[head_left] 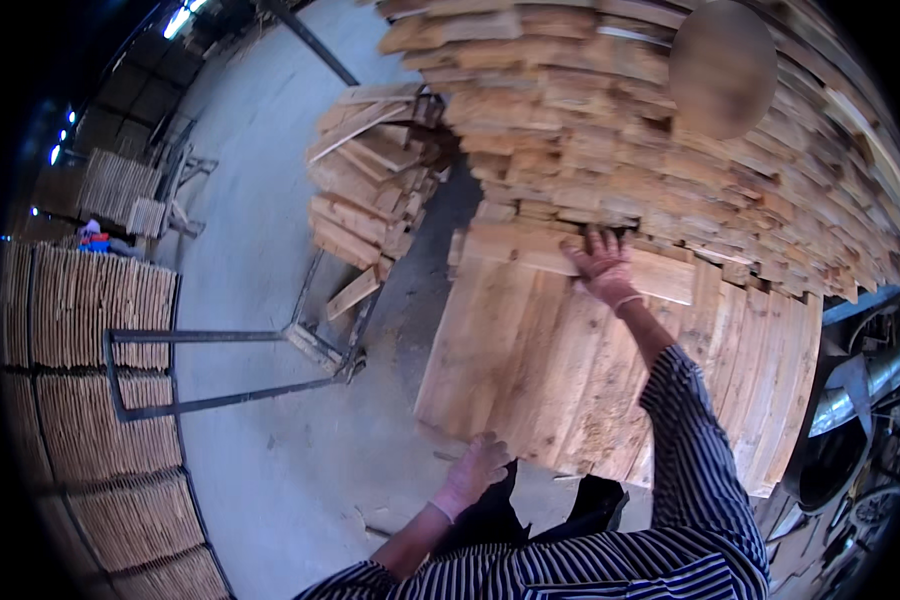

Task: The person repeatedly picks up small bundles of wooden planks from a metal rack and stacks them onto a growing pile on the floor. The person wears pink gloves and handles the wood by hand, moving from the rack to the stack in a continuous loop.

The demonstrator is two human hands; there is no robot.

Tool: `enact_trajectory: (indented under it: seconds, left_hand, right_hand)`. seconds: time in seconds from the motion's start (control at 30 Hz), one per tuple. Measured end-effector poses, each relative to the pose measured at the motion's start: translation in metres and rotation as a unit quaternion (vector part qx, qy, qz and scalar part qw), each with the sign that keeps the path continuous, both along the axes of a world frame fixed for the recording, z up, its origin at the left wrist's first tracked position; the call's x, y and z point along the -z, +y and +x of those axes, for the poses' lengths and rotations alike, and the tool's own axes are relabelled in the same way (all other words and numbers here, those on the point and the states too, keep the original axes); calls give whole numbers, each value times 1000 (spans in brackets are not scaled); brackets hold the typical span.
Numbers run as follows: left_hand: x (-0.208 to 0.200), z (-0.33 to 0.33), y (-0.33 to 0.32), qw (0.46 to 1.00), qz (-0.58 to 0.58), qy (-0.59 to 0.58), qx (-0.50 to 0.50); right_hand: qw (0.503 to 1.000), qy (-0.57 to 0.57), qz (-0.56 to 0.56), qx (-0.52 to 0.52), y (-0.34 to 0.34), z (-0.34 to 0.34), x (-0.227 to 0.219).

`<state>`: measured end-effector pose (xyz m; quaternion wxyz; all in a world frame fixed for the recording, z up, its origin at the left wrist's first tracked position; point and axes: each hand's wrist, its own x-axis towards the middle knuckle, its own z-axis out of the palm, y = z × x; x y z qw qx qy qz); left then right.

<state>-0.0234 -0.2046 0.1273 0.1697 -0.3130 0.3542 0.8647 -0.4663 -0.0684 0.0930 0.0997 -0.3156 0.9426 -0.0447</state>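
Pale, knotted timber makes up nearly all of the material noted. A layer of planks (pixel 545 365) is laid out side by side in front of the person, and a single crosswise board (pixel 525 247) is found on top, along the far edge of that layer. The right hand (pixel 602 268) is placed over this board with the fingers spread and unclenched; the board appears to be pressed or steadied from above rather than encircled. The left hand (pixel 473 475) is noted at the near left corner of the layer, its grip relaxed and nothing seen in it; whether the plank edge is touched cannot be told. The hands are judged to be set at opposite edges so that the board can be controlled at the far side while the near side is guarded.

Directly beyond the board, a tall stack of rough boards (pixel 590 120) is encountered, with ends projecting unevenly; reach past the far edge is judged to be obstructed by it. To the left, short timber pieces (pixel 355 180) are heaped untidily by a metal frame (pixel 215 398), which juts across the floor (pixel 240 260) and could be caught by a foot. Further left, bundled boards (pixel 110 415) are piled in tiers. Machinery (pixel 855 395) is crowded against the right side, its details too dim to be identified.
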Motion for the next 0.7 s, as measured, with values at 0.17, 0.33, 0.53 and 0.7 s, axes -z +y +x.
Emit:
enact_trajectory:
  seconds: [0.17,0.33,0.53,0.7]
  left_hand:
    - [37,66,-84,970,-227,-12,88]
    - [31,84,-152,967,-124,-164,-149]
    - [28,99,-209,943,-122,-201,-237]
    - [37,133,-289,941,-101,-213,-244]
  right_hand:
    - [997,-31,43,49,-26,21,-13]
    - [991,-70,75,91,-41,34,-23]
    - [992,-55,49,107,-36,28,-16]
    - [988,-62,88,112,-66,41,-31]
